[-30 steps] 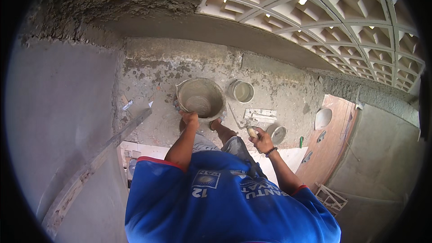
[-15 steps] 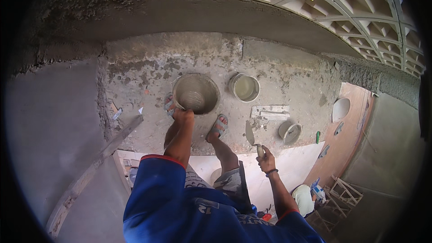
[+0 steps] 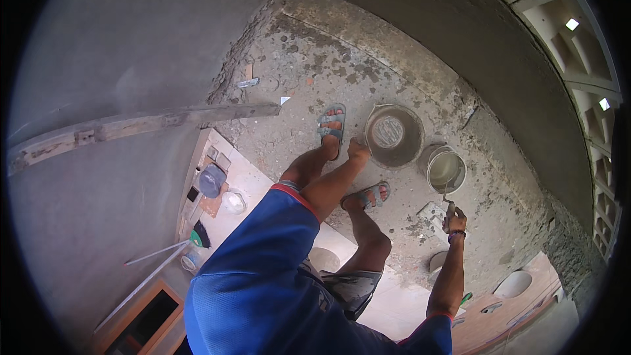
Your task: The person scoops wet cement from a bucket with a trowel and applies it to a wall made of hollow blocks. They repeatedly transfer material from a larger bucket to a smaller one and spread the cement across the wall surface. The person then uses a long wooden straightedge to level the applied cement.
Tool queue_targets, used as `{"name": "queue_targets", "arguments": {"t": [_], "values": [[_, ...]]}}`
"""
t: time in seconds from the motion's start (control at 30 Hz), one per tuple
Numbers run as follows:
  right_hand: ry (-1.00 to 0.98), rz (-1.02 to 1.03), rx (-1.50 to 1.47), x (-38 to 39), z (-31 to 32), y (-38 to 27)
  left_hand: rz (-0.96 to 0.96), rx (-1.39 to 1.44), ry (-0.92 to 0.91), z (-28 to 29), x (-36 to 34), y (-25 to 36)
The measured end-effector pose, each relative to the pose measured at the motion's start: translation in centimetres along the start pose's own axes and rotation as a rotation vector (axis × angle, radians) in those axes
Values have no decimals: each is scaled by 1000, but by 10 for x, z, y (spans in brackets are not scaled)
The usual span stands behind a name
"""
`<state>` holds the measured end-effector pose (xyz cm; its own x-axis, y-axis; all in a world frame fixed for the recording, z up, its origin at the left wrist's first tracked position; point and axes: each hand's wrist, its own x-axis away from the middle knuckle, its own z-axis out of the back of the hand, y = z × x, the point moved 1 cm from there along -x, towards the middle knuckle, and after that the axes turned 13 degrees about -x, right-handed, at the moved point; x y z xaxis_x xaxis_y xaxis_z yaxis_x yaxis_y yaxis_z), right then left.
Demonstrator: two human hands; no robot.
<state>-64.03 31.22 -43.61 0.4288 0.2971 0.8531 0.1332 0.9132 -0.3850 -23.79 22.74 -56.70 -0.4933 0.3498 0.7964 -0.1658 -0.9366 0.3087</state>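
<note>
My left hand [image 3: 358, 150] is closed on the near-left rim of a large grey mortar bucket [image 3: 418, 146], which has a thin wet grey layer at its bottom. In my right hand [image 3: 455, 221] is the handle of a trowel [image 3: 447, 198]. Its blade points into a smaller bucket [image 3: 465, 176] that holds cloudy liquid and stands close beside the large one. Partly hidden behind my right hand, a pale flat float [image 3: 430, 212] lies on the floor. Another small bucket [image 3: 436, 262] shows in part beside my right forearm.
A long wooden plank [image 3: 144, 121] slants in from the left wall. My sandalled feet [image 3: 332, 125] stand on the rough mortar-spattered floor [image 3: 289, 138]. A green-backed brush [image 3: 200, 234] and a dark round container [image 3: 211, 181] are at lower left. Pierced blocks [image 3: 578, 52] line the right.
The whole view has turned, bringing the left wall and plank further in. My right hand has brought the trowel from beside the float to the smaller bucket. My left hand still grips the large bucket.
</note>
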Motion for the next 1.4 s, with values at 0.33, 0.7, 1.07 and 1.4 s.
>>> {"name": "queue_targets", "arguments": {"t": [0.33, 0.7, 1.07, 1.4], "values": [[-18, 60, 238, 102, -12, -11, 9, 667, 595, 379, 35, 13], [-334, 121, 398, 234, -135, -151, -231, 589, 1352, 750, 138, 88], [-508, 499, 433, 305, -242, -297, -728, 949, 776, 760, 210, 103], [-933, 1137, 629, 498, -320, -317, -1474, 653, -74, 783, 377, 197]]}}
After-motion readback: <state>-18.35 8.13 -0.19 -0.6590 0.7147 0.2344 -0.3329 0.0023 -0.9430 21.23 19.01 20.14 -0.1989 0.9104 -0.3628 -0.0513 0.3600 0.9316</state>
